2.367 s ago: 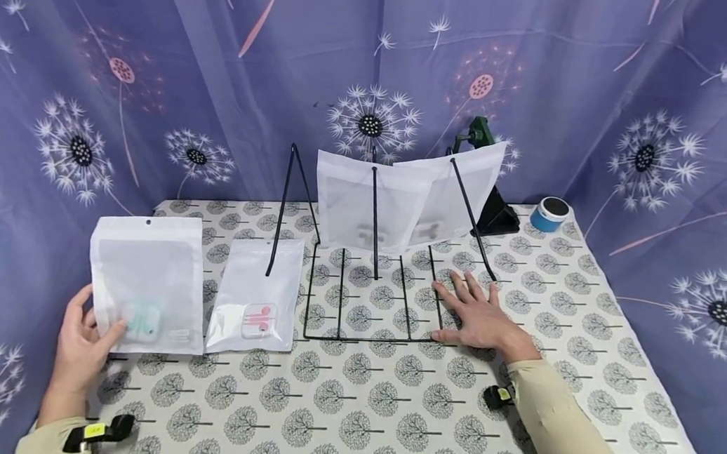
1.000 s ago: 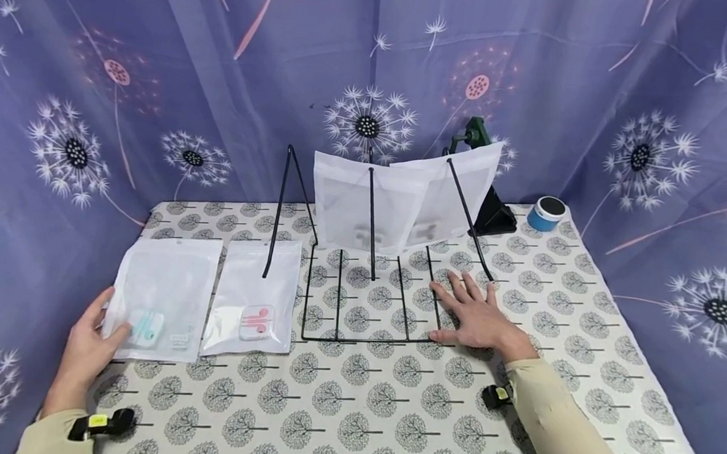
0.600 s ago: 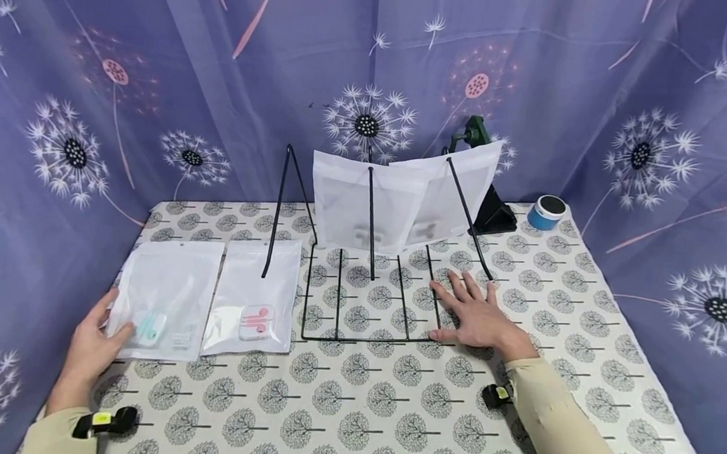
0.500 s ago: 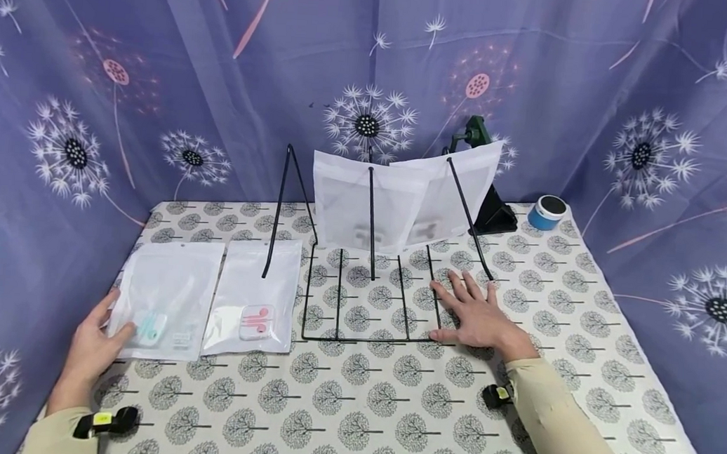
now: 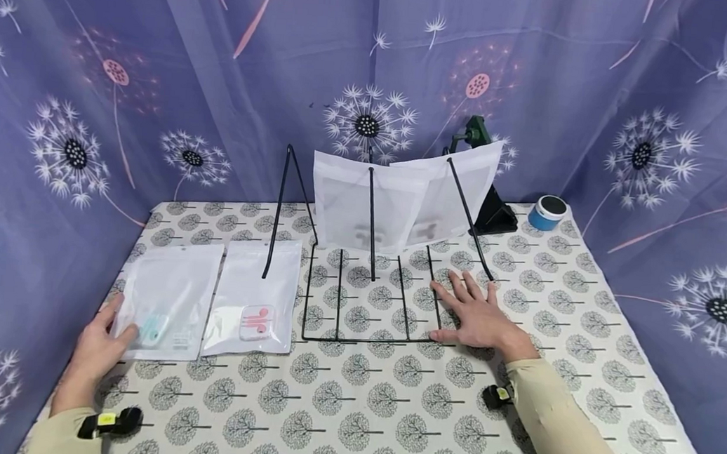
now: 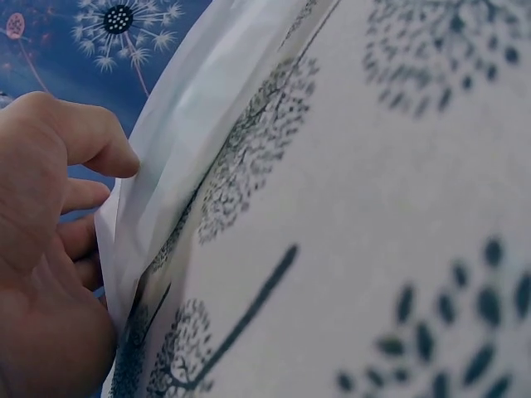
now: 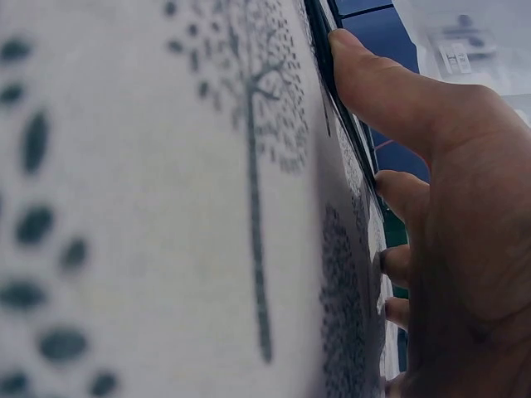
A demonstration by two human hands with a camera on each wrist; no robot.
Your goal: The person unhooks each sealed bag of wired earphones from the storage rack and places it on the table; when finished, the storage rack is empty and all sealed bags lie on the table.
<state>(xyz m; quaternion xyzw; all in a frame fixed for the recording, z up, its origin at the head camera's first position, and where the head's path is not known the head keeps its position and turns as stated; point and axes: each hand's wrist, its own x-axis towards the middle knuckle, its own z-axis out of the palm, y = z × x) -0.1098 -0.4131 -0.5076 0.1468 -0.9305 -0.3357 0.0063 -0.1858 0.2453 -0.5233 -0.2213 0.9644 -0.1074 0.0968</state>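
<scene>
A frosted white zip bag [image 5: 176, 277] with teal earphones [image 5: 152, 330] inside lies on the table at the left of the head view. My left hand [image 5: 97, 349] pinches its lower left edge, thumb on top and fingers behind, and the left wrist view shows that edge of the bag [image 6: 166, 141] slightly raised. Beside it lies a second zip bag [image 5: 259, 269] holding pink earphones [image 5: 257, 322]. With fingers spread, my right hand [image 5: 477, 316] rests on the front right corner of a black wire rack [image 5: 355, 340]. Two more bags [image 5: 365, 199] [image 5: 454, 191] hang from its prongs.
The rack's left prong [image 5: 276, 214] stands bare, its tip overlapping the second bag in the head view. A dark green and black stand [image 5: 496, 212] and a blue-and-white jar [image 5: 548, 213] sit at the back right. Purple curtains [image 5: 251, 107] enclose the tree-print tabletop [image 5: 337, 422].
The bag with teal earphones has gone from raised and tilted to lying flat beside the other bag. My left hand has moved slightly right with it. My right hand stays in place.
</scene>
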